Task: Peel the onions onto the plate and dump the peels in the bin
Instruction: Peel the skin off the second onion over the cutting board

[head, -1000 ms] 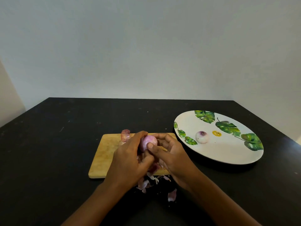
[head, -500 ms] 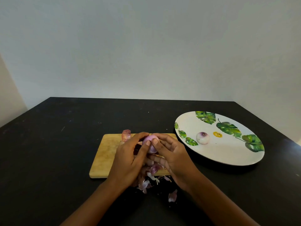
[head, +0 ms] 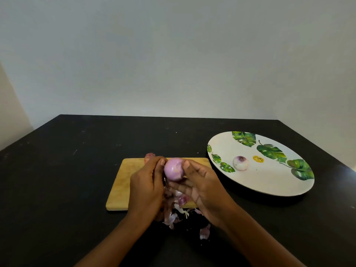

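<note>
while one peeled onion (head: pixel 240 163) sits on the plate (head: pixel 269 182), left hand (head: pixel 148 185) and right hand (head: pixel 204 187) grip a second onion (head: pixel 173 169), almost bare, over the board (head: pixel 125 182), and peels (head: pixel 173 216) lie on the table (head: pixel 77 170).

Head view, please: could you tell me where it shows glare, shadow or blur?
Head view: pale glare on the black table at its right edge; dark shadow under the white leaf-patterned plate; the purple onion peels look soft; the pink peeled onion reads sharp.
</note>
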A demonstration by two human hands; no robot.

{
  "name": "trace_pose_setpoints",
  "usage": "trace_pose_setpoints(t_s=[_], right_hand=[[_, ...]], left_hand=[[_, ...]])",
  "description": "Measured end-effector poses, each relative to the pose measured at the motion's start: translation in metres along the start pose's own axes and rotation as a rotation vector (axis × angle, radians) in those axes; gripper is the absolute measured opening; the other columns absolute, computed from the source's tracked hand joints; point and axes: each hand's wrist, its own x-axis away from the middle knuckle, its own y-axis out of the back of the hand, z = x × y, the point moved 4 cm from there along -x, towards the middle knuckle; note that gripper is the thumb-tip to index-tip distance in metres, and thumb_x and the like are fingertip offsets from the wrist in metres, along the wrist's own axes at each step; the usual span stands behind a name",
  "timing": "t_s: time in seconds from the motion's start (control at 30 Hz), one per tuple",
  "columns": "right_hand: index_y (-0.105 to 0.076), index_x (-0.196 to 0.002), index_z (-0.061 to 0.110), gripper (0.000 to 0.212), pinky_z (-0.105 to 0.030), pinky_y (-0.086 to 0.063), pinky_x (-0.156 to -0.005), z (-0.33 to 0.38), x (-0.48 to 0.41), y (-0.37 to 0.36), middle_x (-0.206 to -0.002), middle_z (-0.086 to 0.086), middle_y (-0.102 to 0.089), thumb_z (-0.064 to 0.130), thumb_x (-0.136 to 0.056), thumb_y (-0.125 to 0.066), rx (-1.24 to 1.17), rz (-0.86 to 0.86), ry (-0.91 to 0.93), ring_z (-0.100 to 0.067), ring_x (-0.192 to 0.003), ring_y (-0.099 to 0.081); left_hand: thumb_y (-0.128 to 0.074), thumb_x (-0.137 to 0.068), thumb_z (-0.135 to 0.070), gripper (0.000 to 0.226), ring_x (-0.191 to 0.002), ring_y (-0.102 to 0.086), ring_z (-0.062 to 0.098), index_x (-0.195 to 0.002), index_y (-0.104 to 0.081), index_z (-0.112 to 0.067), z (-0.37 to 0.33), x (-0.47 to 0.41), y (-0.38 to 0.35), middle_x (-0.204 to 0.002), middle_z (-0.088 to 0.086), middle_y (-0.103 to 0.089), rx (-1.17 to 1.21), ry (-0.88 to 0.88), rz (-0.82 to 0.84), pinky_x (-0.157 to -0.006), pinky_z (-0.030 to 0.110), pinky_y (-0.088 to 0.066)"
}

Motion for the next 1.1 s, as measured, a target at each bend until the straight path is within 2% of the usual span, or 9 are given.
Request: trace_pose_setpoints(t_s=[0.17,0.3,0.47,0.57,0.63,0.7,0.8,0.87,1.1], right_hand=[[-0.062,-0.113,0.001,0.03,-0.03,-0.06,-0.067,0.003,0.0,0.006,-0.109,-0.026,-0.068,0.017,-0.102,-0.04,-0.288,-0.053,-0.115,-0.029,-0.086,-0.072],[-0.062,-0.111,0.002,0.026,-0.032,-0.06,-0.068,0.004,-0.001,0.009,-0.11,-0.024,-0.068,0.015,-0.102,-0.041,-0.314,-0.087,-0.132,-0.029,-0.088,-0.072],[-0.059,-0.117,-0.001,0.028,-0.032,-0.06,-0.069,0.002,-0.002,0.012,-0.121,-0.026,-0.062,0.016,-0.1,-0.043,-0.357,-0.118,-0.155,-0.032,-0.097,-0.068],[-0.057,-0.119,-0.002,0.03,-0.031,-0.06,-0.066,0.003,-0.001,0.01,-0.121,-0.027,-0.062,0.017,-0.1,-0.045,-0.383,-0.115,-0.166,-0.03,-0.089,-0.071],[-0.056,-0.117,-0.002,0.028,-0.032,-0.06,-0.066,0.004,-0.001,0.01,-0.118,-0.026,-0.063,0.016,-0.099,-0.046,-0.392,-0.117,-0.157,-0.028,-0.084,-0.073],[-0.059,-0.111,0.0,0.023,-0.033,-0.061,-0.068,0.004,-0.001,0.01,-0.115,-0.024,-0.064,0.016,-0.099,-0.047,-0.363,-0.12,-0.144,-0.028,-0.086,-0.072],[-0.06,-0.112,-0.001,0.027,-0.034,-0.061,-0.071,0.003,-0.002,0.009,-0.115,-0.025,-0.065,0.017,-0.093,-0.054,-0.333,-0.109,-0.136,-0.032,-0.099,-0.068],[-0.061,-0.112,-0.001,0.035,-0.034,-0.06,-0.075,0.003,-0.002,0.009,-0.113,-0.026,-0.067,0.021,-0.084,-0.06,-0.31,-0.091,-0.125,-0.034,-0.104,-0.067],[-0.069,-0.106,0.014,0.034,-0.032,-0.058,-0.079,0.005,-0.004,0.011,-0.113,-0.012,-0.07,0.025,-0.075,-0.063,-0.114,-0.058,-0.005,-0.026,-0.104,-0.068]], left_hand=[[-0.043,-0.096,-0.004,0.024,-0.064,-0.058,0.011,-0.107,-0.054,-0.023,0.009,-0.005,0.007,-0.078,-0.006,-0.063,0.045,0.094,-0.022,-0.054,0.023,-0.046],[-0.041,-0.075,-0.004,0.033,-0.093,-0.058,0.002,-0.08,-0.063,-0.028,0.005,-0.009,0.012,-0.097,-0.01,-0.064,0.048,0.009,0.017,-0.08,0.012,-0.043],[-0.041,-0.076,-0.024,0.039,-0.045,-0.047,0.025,-0.043,-0.047,-0.004,0.007,-0.004,0.008,-0.045,0.011,-0.05,0.2,0.072,0.065,-0.047,0.042,-0.039],[-0.042,-0.09,-0.045,0.064,-0.038,-0.039,0.018,-0.044,-0.042,-0.001,0.007,-0.003,0.01,-0.038,0.003,-0.039,0.176,0.125,-0.011,-0.042,0.037,-0.034],[-0.042,-0.098,-0.041,0.046,-0.048,-0.053,0.011,-0.062,-0.059,-0.016,0.004,-0.004,0.011,-0.05,-0.005,-0.054,0.09,0.076,-0.044,-0.048,0.024,-0.043],[-0.045,-0.097,-0.029,0.022,-0.071,-0.063,0.01,-0.116,-0.052,-0.034,-0.002,-0.006,0.011,-0.088,-0.016,-0.065,0.028,0.037,-0.006,-0.06,0.019,-0.048],[-0.057,-0.088,-0.031,0.075,-0.121,-0.049,0.001,-0.143,-0.01,-0.048,-0.004,-0.004,0.003,-0.144,-0.03,-0.03,0.094,-0.022,0.135,-0.092,0.019,-0.043],[-0.051,-0.086,-0.049,0.062,-0.137,-0.025,-0.002,-0.141,-0.022,-0.047,-0.008,0.0,-0.002,-0.141,-0.041,-0.024,0.049,-0.063,0.189,-0.103,0.019,-0.029],[-0.052,-0.085,-0.044,0.027,-0.086,-0.064,-0.006,-0.104,-0.065,-0.031,-0.005,0.0,0.001,-0.093,-0.021,-0.067,0.075,-0.071,0.109,-0.071,0.015,-0.054]])
